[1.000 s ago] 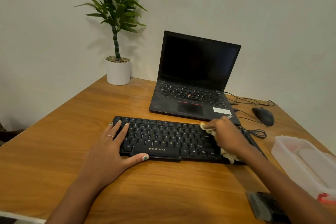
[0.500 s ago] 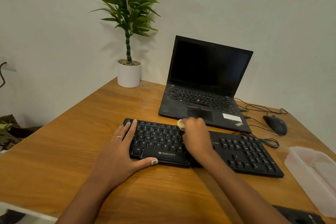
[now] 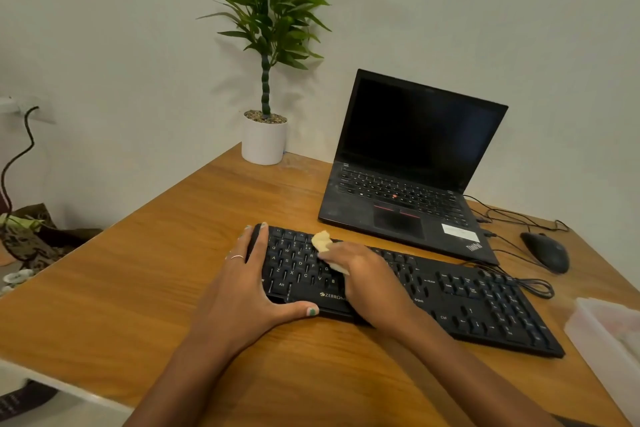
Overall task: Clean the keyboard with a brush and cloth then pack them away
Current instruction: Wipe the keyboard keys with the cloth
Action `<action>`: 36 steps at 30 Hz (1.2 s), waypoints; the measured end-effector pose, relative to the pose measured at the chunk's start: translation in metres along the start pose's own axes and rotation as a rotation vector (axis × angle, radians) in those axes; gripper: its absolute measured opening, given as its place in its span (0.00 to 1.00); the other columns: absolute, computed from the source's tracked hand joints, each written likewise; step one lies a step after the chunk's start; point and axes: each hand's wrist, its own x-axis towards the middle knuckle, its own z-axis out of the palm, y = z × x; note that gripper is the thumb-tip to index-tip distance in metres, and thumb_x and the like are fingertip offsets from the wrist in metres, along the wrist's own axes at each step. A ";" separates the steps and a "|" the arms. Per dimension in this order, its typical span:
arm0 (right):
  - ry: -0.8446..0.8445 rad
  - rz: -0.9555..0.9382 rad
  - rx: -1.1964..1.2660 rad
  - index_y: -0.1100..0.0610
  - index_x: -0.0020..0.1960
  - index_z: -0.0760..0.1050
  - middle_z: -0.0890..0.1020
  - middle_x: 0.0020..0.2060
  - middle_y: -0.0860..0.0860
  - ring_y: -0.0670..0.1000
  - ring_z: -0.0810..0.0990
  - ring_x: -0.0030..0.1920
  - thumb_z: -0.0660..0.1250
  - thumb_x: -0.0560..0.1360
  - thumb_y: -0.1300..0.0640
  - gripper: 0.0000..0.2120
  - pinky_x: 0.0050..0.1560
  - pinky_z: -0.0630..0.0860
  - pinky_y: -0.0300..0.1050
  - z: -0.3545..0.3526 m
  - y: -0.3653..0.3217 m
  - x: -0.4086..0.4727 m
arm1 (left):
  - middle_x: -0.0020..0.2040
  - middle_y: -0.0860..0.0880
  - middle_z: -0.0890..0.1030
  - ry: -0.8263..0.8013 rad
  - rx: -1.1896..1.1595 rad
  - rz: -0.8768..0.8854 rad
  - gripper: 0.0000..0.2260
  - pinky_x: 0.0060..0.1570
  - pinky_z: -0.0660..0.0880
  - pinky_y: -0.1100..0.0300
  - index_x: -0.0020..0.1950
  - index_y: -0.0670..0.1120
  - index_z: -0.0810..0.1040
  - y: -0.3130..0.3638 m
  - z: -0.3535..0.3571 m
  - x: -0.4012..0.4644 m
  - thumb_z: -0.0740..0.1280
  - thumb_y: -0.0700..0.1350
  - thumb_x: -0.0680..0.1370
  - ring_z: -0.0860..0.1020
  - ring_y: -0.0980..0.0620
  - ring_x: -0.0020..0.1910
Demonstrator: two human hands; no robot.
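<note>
So the right hand (image 3: 372, 282) has slid across the flat black wired keyboard (image 3: 450, 302) over the last second, from the right-hand block of keys to the left letter section, dragging the small crumpled pale yellow cloth (image 3: 323, 246) with it. The fingers are curled down over the cloth, pressing it onto the keys, with a bit of it bunching out past the fingertips toward the back edge of the keyboard. That looks like a full wiping pass nearly done, so the cloth stage seems well along.

The left hand (image 3: 242, 291) hasn't budged: fingers spread flat along the keyboard's left end, thumb laid along the front edge, bracing it against the wooden worktop (image 3: 156, 288).

The brush isn't in view now, so can't say where it sits. A translucent plastic box (image 3: 609, 336) is just right of the keyboard, probably where the stuff gets packed.

Room to move: only a small strip of keys is left between the cloth and the left hand, so the stroke is about out of runway. Behind the keyboard the open black laptop (image 3: 408, 170) sits close, with the keyboard's coiled cable (image 3: 535, 286) and a black mouse (image 3: 545, 251) off its far right corner. Plenty of bare wood in front of the keyboard and left of it, up to a white potted plant (image 3: 265, 139).
</note>
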 end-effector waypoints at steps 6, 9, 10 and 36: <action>0.061 0.142 -0.151 0.54 0.65 0.72 0.75 0.63 0.50 0.51 0.69 0.64 0.60 0.75 0.67 0.20 0.65 0.66 0.46 -0.006 0.015 0.014 | 0.80 0.53 0.51 0.001 -0.048 -0.008 0.65 0.71 0.65 0.50 0.77 0.59 0.31 -0.002 0.000 0.000 0.62 0.82 0.51 0.58 0.49 0.76; 0.030 -0.059 -0.064 0.52 0.68 0.69 0.74 0.64 0.47 0.49 0.67 0.66 0.60 0.76 0.67 0.23 0.67 0.63 0.45 0.006 -0.010 0.001 | 0.80 0.52 0.54 0.007 -0.082 0.000 0.65 0.71 0.65 0.51 0.77 0.59 0.32 0.001 -0.001 0.000 0.65 0.79 0.52 0.60 0.50 0.76; 0.032 -0.068 -0.050 0.53 0.68 0.69 0.75 0.64 0.48 0.49 0.68 0.65 0.60 0.76 0.67 0.23 0.66 0.65 0.46 0.003 -0.009 0.002 | 0.80 0.51 0.55 0.006 -0.090 0.001 0.64 0.71 0.65 0.51 0.76 0.59 0.32 0.002 -0.002 0.000 0.67 0.78 0.53 0.60 0.50 0.75; 0.070 -0.059 -0.101 0.57 0.60 0.75 0.79 0.53 0.53 0.53 0.71 0.56 0.61 0.76 0.64 0.14 0.53 0.67 0.46 0.020 -0.047 0.034 | 0.70 0.52 0.70 0.011 -0.284 -0.008 0.65 0.53 0.68 0.66 0.77 0.61 0.35 -0.001 -0.007 -0.001 0.76 0.69 0.54 0.69 0.60 0.60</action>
